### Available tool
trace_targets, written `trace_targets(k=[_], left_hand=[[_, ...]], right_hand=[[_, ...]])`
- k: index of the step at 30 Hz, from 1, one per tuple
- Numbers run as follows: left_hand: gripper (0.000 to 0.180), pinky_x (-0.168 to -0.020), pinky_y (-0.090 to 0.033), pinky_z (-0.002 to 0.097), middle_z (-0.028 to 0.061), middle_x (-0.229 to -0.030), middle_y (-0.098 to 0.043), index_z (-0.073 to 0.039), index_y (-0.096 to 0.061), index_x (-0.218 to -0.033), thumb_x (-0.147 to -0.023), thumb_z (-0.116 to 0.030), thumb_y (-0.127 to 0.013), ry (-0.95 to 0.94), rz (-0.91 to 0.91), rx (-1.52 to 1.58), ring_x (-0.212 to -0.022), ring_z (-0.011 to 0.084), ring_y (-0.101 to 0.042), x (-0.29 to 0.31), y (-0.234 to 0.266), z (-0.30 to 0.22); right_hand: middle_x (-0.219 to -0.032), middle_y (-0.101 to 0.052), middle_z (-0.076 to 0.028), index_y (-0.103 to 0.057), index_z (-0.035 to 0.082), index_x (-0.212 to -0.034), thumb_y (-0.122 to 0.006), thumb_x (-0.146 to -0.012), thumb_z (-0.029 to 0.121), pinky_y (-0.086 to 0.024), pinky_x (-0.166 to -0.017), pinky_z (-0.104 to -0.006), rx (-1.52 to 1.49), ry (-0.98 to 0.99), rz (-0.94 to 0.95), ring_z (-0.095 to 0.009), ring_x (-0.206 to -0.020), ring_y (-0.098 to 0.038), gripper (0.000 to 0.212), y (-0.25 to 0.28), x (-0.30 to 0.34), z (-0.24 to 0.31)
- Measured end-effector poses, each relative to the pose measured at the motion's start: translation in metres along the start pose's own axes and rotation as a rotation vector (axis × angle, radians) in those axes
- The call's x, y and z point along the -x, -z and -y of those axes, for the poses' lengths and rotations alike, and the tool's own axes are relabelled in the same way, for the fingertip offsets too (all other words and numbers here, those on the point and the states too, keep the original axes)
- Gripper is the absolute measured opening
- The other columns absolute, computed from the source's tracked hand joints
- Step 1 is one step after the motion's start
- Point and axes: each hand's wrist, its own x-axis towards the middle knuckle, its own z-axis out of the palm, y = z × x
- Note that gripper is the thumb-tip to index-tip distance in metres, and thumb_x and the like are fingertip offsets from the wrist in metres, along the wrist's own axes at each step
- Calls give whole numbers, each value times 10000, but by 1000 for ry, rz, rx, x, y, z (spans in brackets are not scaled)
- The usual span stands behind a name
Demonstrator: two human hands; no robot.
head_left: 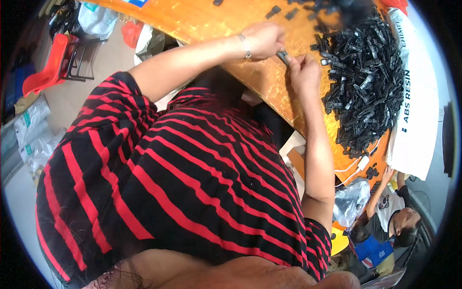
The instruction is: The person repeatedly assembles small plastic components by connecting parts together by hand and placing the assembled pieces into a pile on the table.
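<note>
Between my two hands, above the near edge of the orange table [255,77], is a small black plastic part [283,58]. My left hand [264,39] has its fingers closed at the part's upper end. From the other side, my right hand [305,72] pinches the lower end between thumb and fingers. The part's exact kind is too small to make out. Just right of my right hand lies a big heap of similar black plastic parts [365,86].
A white printed sack [416,111] borders the heap on the right. A white cable with a plug [362,163] runs below it, near a clear plastic bag [351,200]. Another person [392,212] sits at lower right. A red chair [50,65] stands at left. Several loose black pieces [273,12] lie at the back.
</note>
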Motion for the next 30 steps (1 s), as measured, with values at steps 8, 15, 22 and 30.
trace_targets(k=[8,15,22,30], left_hand=[[212,-704,-513,447,158,-782,-673,-47,-625,-822,-855,-212,-755,130,73,15,-768,352,-663,3,8,-10],[313,-801,-541,368,139,-941,-694,-16,-712,-1042,-910,-298,-752,-36,91,152,-889,256,-685,38,21,1],[219,-831,-519,273,23,-977,-716,13,-717,-1087,-984,-179,-689,49,425,560,-923,90,-623,69,40,20],[168,-800,-539,269,38,-978,-710,-10,-692,-1120,-994,-119,-669,92,122,906,-901,113,-653,117,51,20]], right_hand=[[-570,-621,-71,-525,37,-806,-752,-954,186,-432,-381,-320,-321,-285,311,-149,-420,-569,310,21,-7,18],[-589,-614,-72,-547,32,-811,-762,-937,172,-447,-436,-320,-487,-189,172,-160,-455,-566,286,8,24,22],[-668,-634,-122,-618,32,-854,-796,-898,291,-504,-585,-403,-276,101,89,-265,-605,-632,317,2,38,42],[-616,-660,-66,-653,21,-878,-696,-989,267,-504,-504,-329,-423,6,402,-156,-511,-636,273,-6,38,83]])
